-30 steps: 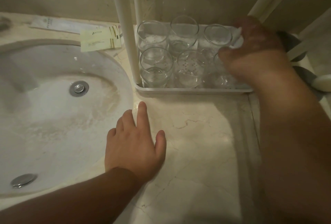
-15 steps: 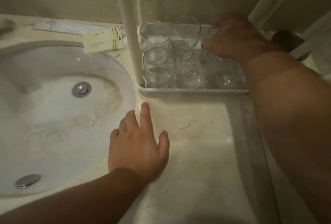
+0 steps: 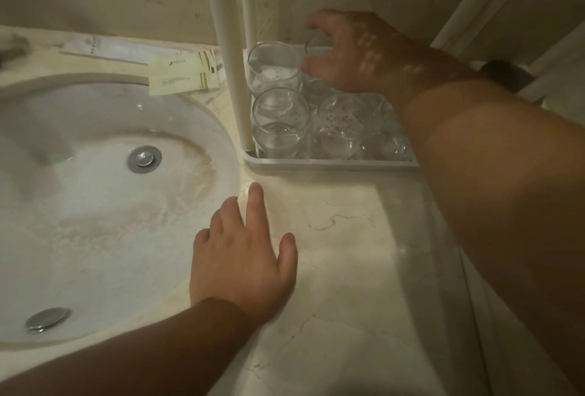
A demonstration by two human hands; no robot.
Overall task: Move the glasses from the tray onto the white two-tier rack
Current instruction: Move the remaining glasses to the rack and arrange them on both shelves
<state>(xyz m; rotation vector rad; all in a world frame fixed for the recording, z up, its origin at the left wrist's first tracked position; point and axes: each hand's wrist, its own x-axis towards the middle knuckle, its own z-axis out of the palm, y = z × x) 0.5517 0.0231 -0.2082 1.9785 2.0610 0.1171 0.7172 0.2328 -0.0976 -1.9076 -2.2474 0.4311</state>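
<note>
Several clear glasses stand in the lower tier (image 3: 332, 164) of the white rack, whose post (image 3: 232, 57) rises at its left corner. My right hand (image 3: 354, 53) reaches in under the upper tier, and its thumb and fingers curl round the back middle glass (image 3: 316, 87). To its left is the back left glass (image 3: 273, 66), with the front left glass (image 3: 280, 123) and the front middle glass (image 3: 343, 123) nearer me. My right forearm hides the right side of the tier. Fingers straight, my left hand (image 3: 240, 262) lies flat on the marble counter (image 3: 348, 269).
A white sink basin (image 3: 95, 205) with a metal drain (image 3: 144, 159) fills the left. Paper sachets (image 3: 185, 74) lie behind it by the rack post. A dark object (image 3: 503, 76) sits at the far right, behind my forearm.
My right hand has moved left along the back row, from the right-hand glass to the middle one, and curled round it. My left hand has stayed on the counter.
</note>
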